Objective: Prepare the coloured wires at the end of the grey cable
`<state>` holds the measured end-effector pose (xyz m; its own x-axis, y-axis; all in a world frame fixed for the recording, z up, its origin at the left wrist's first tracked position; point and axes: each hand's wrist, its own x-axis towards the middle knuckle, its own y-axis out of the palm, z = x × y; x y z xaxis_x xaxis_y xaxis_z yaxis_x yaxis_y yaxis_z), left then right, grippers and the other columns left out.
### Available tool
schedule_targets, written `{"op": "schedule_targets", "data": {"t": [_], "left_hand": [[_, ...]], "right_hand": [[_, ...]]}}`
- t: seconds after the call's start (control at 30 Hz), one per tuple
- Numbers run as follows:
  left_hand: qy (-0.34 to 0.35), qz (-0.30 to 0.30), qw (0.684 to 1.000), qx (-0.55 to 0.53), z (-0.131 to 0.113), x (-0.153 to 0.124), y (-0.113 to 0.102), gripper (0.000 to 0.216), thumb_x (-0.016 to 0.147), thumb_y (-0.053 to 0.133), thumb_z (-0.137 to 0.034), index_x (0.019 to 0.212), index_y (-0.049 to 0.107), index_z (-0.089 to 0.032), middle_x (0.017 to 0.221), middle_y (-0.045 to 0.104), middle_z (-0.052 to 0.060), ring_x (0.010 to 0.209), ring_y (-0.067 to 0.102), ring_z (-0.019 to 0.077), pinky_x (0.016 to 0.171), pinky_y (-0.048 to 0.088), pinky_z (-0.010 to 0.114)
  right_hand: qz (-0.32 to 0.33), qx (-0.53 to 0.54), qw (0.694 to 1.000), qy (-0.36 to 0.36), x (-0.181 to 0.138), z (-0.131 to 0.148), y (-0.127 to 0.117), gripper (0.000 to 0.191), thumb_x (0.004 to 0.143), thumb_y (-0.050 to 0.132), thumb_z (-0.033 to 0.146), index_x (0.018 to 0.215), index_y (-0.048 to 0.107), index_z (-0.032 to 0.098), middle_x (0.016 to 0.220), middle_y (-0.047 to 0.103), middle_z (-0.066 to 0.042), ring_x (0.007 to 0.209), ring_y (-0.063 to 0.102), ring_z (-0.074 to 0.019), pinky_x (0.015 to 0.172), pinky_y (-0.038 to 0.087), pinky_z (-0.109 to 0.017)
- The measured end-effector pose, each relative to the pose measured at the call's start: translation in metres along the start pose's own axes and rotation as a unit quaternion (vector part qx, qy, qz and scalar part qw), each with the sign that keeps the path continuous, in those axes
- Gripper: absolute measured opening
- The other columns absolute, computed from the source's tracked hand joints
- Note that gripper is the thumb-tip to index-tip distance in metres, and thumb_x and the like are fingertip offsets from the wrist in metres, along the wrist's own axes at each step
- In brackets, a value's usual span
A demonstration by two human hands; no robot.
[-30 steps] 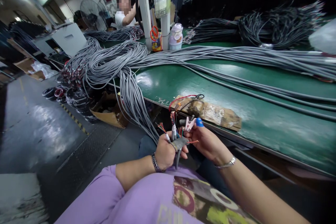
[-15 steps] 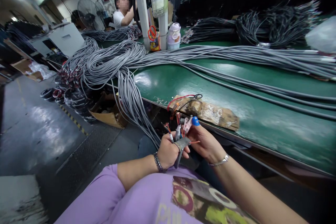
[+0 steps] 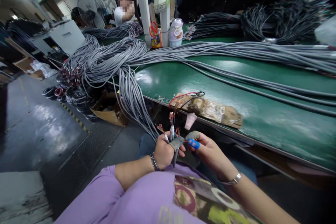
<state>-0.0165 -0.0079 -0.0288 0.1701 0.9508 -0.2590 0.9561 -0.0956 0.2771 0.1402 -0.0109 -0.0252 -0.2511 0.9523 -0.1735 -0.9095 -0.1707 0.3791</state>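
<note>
While the long green bench (image 3: pixel 236 87) carries its great sweep of grey cables (image 3: pixel 147 56) from the far end and over the near edge toward the floor, the person in the lilac top sits just beside that edge and works on one cable's end in the lap. A co-worker (image 3: pixel 125 5) is busy far off behind the white post (image 3: pixel 143 7), well apart from all this. On the bench edge lies a taped-over cardboard pad (image 3: pixel 212 109) with a red and a black lead (image 3: pixel 183 97) looping off it, and a pale clip (image 3: pixel 189 120) hangs from them just above the hands. The left hand (image 3: pixel 164 152) is clenched around the cable ends (image 3: pixel 172 134), holding them upright so the stripped coloured wires (image 3: pixel 176 131) fan out on top. The right hand (image 3: pixel 207 150), with a blue cap (image 3: pixel 193 143) on one fingertip, pinches at those wires; whether it truly grips one I cannot tell. It looks to me like sorting or testing the cores one by one, and the next touch calls for singling out one thin wire and bringing it to the clip without disturbing its neighbours.
</note>
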Motion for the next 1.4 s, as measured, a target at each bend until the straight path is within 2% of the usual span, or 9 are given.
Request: {"op": "schedule_targets", "data": {"t": [0.1, 0.23, 0.47, 0.67, 0.77, 0.9, 1.1, 1.4], "left_hand": [[-0.012, 0.025, 0.999, 0.03, -0.001, -0.002, 0.0, 0.041, 0.068, 0.073, -0.052, 0.071, 0.058, -0.014, 0.056, 0.063, 0.001, 0.041, 0.057, 0.0116, 0.037, 0.039, 0.019], [-0.028, 0.067, 0.996, 0.049, -0.003, -0.005, -0.001, 0.041, 0.066, 0.076, -0.05, 0.073, 0.061, -0.012, 0.057, 0.063, 0.001, 0.042, 0.058, 0.0118, 0.04, 0.043, 0.021], [-0.029, 0.004, 0.999, -0.022, -0.002, -0.003, -0.001, 0.041, 0.064, 0.076, -0.05, 0.071, 0.06, -0.012, 0.052, 0.061, 0.001, 0.038, 0.055, 0.0112, 0.037, 0.04, 0.02], [-0.017, -0.032, 0.997, -0.07, -0.008, 0.0, 0.003, 0.04, 0.061, 0.078, -0.046, 0.069, 0.058, -0.013, 0.05, 0.06, 0.0, 0.035, 0.052, 0.01, 0.035, 0.038, 0.019], [-0.022, -0.036, 0.996, -0.083, -0.015, -0.001, 0.007, 0.04, 0.059, 0.079, -0.045, 0.069, 0.058, -0.013, 0.05, 0.06, 0.0, 0.035, 0.052, 0.0096, 0.034, 0.038, 0.019], [-0.023, -0.026, 0.995, -0.095, -0.022, 0.0, 0.015, 0.04, 0.058, 0.079, -0.044, 0.068, 0.058, -0.012, 0.05, 0.06, 0.0, 0.034, 0.052, 0.0095, 0.034, 0.039, 0.02], [-0.025, -0.018, 0.994, -0.1, -0.02, 0.006, 0.024, 0.037, 0.059, 0.078, -0.042, 0.068, 0.059, -0.012, 0.05, 0.061, 0.001, 0.034, 0.052, 0.0099, 0.033, 0.039, 0.019], [-0.041, -0.02, 0.997, -0.068, -0.014, 0.009, 0.024, 0.033, 0.061, 0.076, -0.039, 0.067, 0.058, -0.012, 0.049, 0.061, 0.001, 0.034, 0.052, 0.0099, 0.033, 0.037, 0.018]], "right_hand": [[-0.034, -0.033, 0.999, -0.025, 0.001, 0.003, 0.008, 0.032, 0.069, 0.077, 0.046, 0.069, 0.061, 0.019, 0.058, 0.055, 0.0, 0.054, 0.047, -0.0126, 0.053, 0.039, -0.026], [-0.021, -0.005, 1.0, 0.006, 0.007, 0.002, 0.012, 0.031, 0.071, 0.075, 0.046, 0.071, 0.06, 0.019, 0.057, 0.056, 0.002, 0.049, 0.05, -0.0124, 0.05, 0.039, -0.027], [-0.053, -0.043, 0.998, 0.006, 0.011, 0.007, 0.012, 0.037, 0.061, 0.081, 0.049, 0.061, 0.062, 0.018, 0.053, 0.053, 0.002, 0.05, 0.043, -0.0103, 0.05, 0.035, -0.026], [-0.03, -0.002, 0.999, -0.01, 0.009, 0.004, 0.01, 0.035, 0.064, 0.08, 0.046, 0.061, 0.06, 0.018, 0.055, 0.052, 0.002, 0.053, 0.045, -0.0113, 0.053, 0.039, -0.026], [-0.027, 0.074, 0.997, 0.01, 0.018, 0.002, 0.001, 0.038, 0.068, 0.074, 0.055, 0.064, 0.062, 0.019, 0.058, 0.054, 0.001, 0.054, 0.047, -0.0121, 0.055, 0.044, -0.027], [-0.032, 0.156, 0.985, 0.06, 0.038, 0.009, -0.007, 0.051, 0.071, 0.06, 0.071, 0.08, 0.068, 0.021, 0.069, 0.064, -0.003, 0.058, 0.055, -0.0148, 0.056, 0.049, -0.028], [-0.062, 0.162, 0.983, 0.057, 0.051, 0.016, -0.006, 0.036, 0.076, 0.067, 0.057, 0.073, 0.067, 0.021, 0.065, 0.065, -0.002, 0.057, 0.056, -0.0153, 0.057, 0.048, -0.029], [-0.105, 0.158, 0.982, 0.003, 0.051, 0.015, 0.002, 0.039, 0.068, 0.074, 0.057, 0.074, 0.068, 0.019, 0.068, 0.065, -0.002, 0.06, 0.055, -0.0148, 0.06, 0.048, -0.029]]}}
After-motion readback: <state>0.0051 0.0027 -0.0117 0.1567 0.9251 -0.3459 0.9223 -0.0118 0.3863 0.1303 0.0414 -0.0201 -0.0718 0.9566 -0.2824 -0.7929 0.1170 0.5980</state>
